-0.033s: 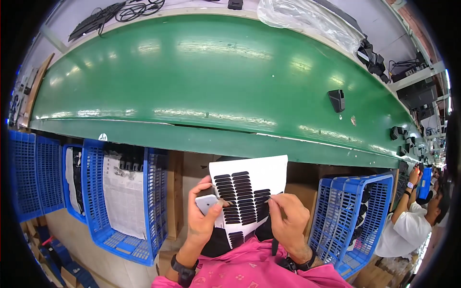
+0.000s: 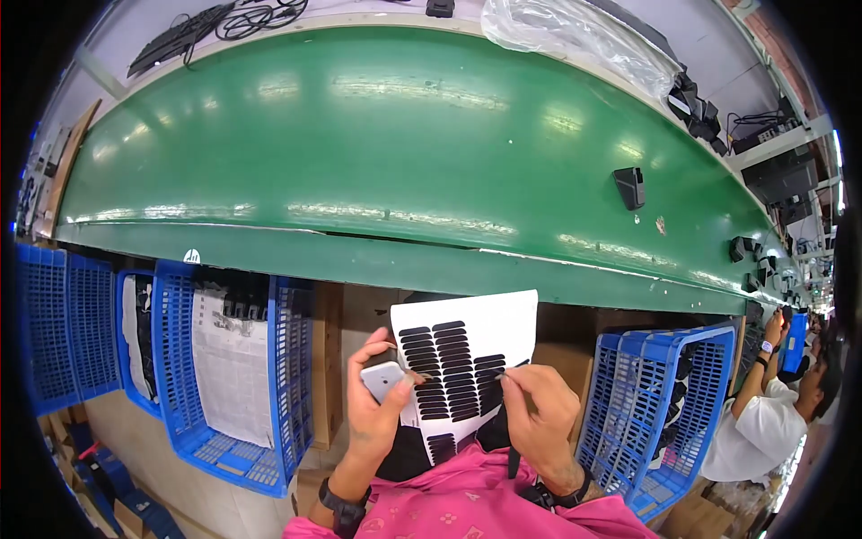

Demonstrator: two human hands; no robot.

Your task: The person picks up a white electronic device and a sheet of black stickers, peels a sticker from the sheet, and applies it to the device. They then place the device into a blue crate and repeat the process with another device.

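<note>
The white sheet of black strips sat low in the head view, just below the near edge of the green belt. The left hand was closed around a small white block and the sheet's left edge together. The right hand, at about three o'clock from the sheet's middle, pinched a thin tool whose tip touched a strip. In my judgement, a strip could tear or curl onto itself if lifted too steeply, and the sheet, pinned at one edge only, could buckle under the tool. Open room was tight: a blue basket of papers stood at nine o'clock, another blue basket at three, leaving only the gap above the lap. At twelve o'clock the belt lay wide, with one small black part far off.
</note>
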